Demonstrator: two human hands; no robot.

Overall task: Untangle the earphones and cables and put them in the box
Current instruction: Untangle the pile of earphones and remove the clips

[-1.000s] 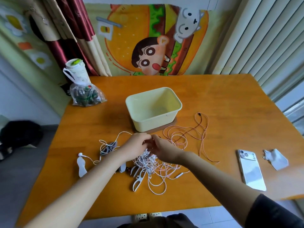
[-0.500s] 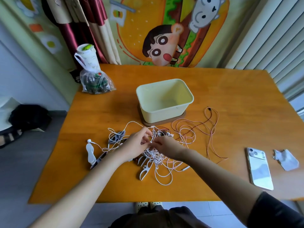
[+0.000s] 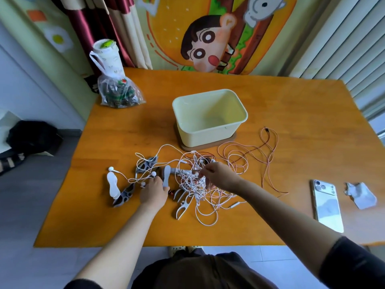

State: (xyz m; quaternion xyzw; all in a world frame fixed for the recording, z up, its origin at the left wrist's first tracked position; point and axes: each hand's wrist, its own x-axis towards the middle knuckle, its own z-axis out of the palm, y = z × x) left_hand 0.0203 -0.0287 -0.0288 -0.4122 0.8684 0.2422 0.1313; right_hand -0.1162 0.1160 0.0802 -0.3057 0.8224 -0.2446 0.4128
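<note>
A knot of white earphone cables [image 3: 192,185] lies on the orange table in front of the pale yellow box [image 3: 208,137], which holds nothing. A thin pink cable [image 3: 248,156] loops out of the knot to the right. My right hand [image 3: 220,177] pinches a white strand at the top of the knot. My left hand [image 3: 153,191] sits at the knot's left side, fingers curled round a white earphone wire near two earbuds [image 3: 154,173]. A third earbud [image 3: 111,168] lies further left.
Several cable winders lie among the wires: a white one [image 3: 113,185], grey patterned ones [image 3: 124,196], a white fishbone one [image 3: 183,206]. A phone [image 3: 327,205] and crumpled paper [image 3: 360,195] lie at the right. A plastic bag [image 3: 119,93] and cup [image 3: 106,56] stand at the back left.
My left hand has drawn away from my right hand, moving left and nearer to me, onto the wire by the earbuds. My right hand stays on the knot. The view has tilted down.
</note>
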